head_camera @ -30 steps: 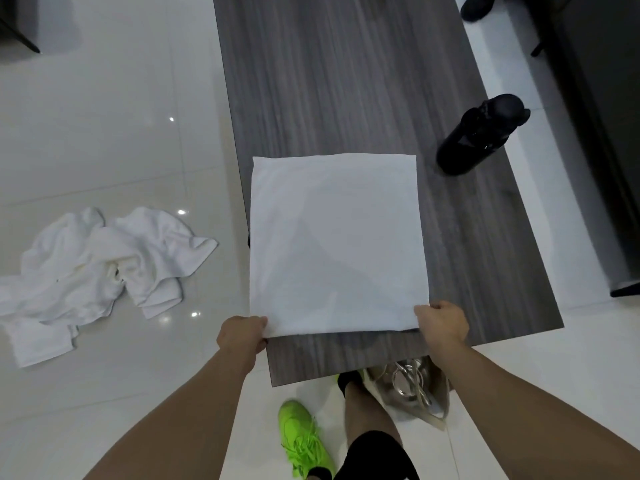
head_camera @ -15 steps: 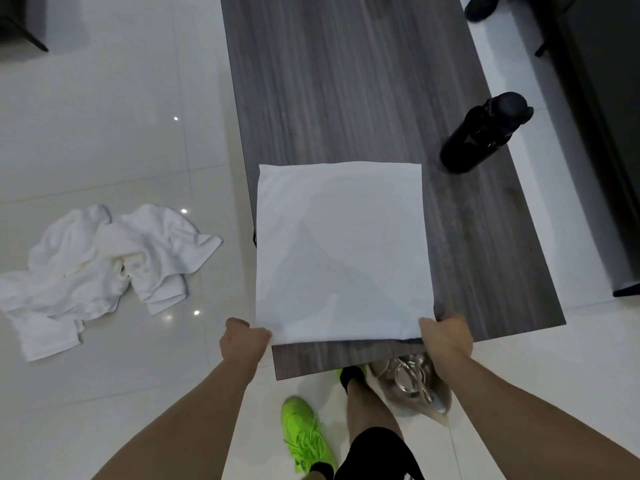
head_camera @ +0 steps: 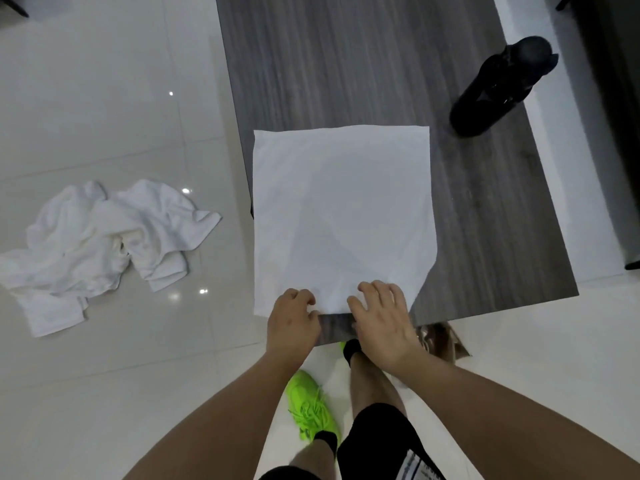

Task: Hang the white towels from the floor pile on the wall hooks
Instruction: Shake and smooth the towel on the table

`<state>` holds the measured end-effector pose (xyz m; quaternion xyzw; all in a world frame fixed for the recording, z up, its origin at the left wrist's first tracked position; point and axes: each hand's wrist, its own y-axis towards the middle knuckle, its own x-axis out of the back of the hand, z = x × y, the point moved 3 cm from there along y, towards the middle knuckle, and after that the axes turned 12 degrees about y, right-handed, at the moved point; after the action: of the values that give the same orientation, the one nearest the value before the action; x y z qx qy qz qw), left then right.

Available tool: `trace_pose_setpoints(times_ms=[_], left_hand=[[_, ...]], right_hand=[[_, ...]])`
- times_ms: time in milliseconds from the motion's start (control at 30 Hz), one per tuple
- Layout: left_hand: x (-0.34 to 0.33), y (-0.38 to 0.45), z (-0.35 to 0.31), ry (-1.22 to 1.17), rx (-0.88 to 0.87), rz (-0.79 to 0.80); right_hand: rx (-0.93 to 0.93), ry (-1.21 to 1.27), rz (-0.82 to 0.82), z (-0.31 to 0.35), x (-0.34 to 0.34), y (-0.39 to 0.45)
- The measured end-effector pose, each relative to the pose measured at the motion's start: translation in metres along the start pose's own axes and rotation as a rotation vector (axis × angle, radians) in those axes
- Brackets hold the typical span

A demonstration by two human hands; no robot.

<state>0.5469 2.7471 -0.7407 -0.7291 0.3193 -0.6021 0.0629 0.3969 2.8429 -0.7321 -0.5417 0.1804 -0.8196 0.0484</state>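
Hands (head_camera: pixel 292 322) (head_camera: pixel 382 322) on folded white towel (head_camera: pixel 343 216), no writing legible

A matt, dark grey wood-grain finish is noted on the table (head_camera: pixel 363 64). The flat towel (head_camera: pixel 343 216) is smooth white cloth; the pile (head_camera: pixel 104 244) is crumpled cloth. The floor (head_camera: pixel 104 98) is glossy tile.
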Motion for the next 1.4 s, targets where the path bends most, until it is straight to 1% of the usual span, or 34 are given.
trace_pose_setpoints(times_ms=[67, 133, 267, 367, 500, 633, 767, 867, 933, 1000, 1067, 1100, 1200, 1233, 1300, 1400], left_hand=[[-0.004, -0.003, 0.001, 0.038, -0.047, -0.001], [-0.005, -0.004, 0.002, 0.069, -0.082, -0.011], [-0.008, -0.003, -0.001, 0.149, -0.231, -0.049], [-0.016, -0.002, 0.001, 0.234, -0.291, -0.067], [-0.022, 0.0, 0.002, 0.278, -0.303, -0.045], [-0.02, 0.001, 0.0, 0.295, -0.302, -0.03], [-0.018, 0.001, 0.0, 0.319, -0.31, -0.032], [-0.013, -0.003, 0.0, 0.291, -0.316, -0.047], [-0.005, -0.005, -0.001, 0.256, -0.315, -0.07], [0.005, -0.007, -0.002, 0.217, -0.319, -0.069], [0.019, -0.01, -0.003, 0.184, -0.334, -0.054], [0.027, -0.011, -0.004, 0.178, -0.32, -0.027], [0.057, -0.013, -0.008, 0.19, -0.262, 0.151], [0.07, -0.012, -0.011, 0.196, -0.262, 0.172], [0.101, -0.011, -0.018, 0.211, -0.282, 0.165], [0.16, -0.015, -0.031, 0.247, -0.317, 0.092]], right_hand=[[0.038, -0.006, 0.057, 0.006, -0.011, 0.005], [0.013, 0.028, 0.071, 0.007, -0.018, 0.007], [0.06, 0.043, -0.01, 0.007, -0.026, 0.01], [0.055, 0.025, -0.047, 0.006, -0.026, 0.017], [0.071, -0.015, -0.029, 0.004, -0.023, 0.014], [0.123, -0.021, -0.07, -0.005, -0.024, 0.008], [0.154, 0.098, -0.123, -0.006, -0.026, 0.013], [0.076, 0.171, -0.115, 0.004, -0.016, 0.016], [0.011, 0.197, -0.088, 0.01, -0.005, 0.018], [-0.047, 0.217, -0.015, 0.015, 0.006, 0.019], [-0.066, 0.195, 0.014, 0.021, 0.021, 0.018], [-0.074, 0.178, 0.054, 0.025, 0.029, 0.018], [-0.071, 0.118, 0.246, 0.038, 0.062, 0.022], [-0.056, 0.113, 0.277, 0.043, 0.076, 0.026], [-0.02, 0.099, 0.251, 0.056, 0.107, 0.031], [0.001, 0.064, 0.159, 0.08, 0.164, 0.036]])
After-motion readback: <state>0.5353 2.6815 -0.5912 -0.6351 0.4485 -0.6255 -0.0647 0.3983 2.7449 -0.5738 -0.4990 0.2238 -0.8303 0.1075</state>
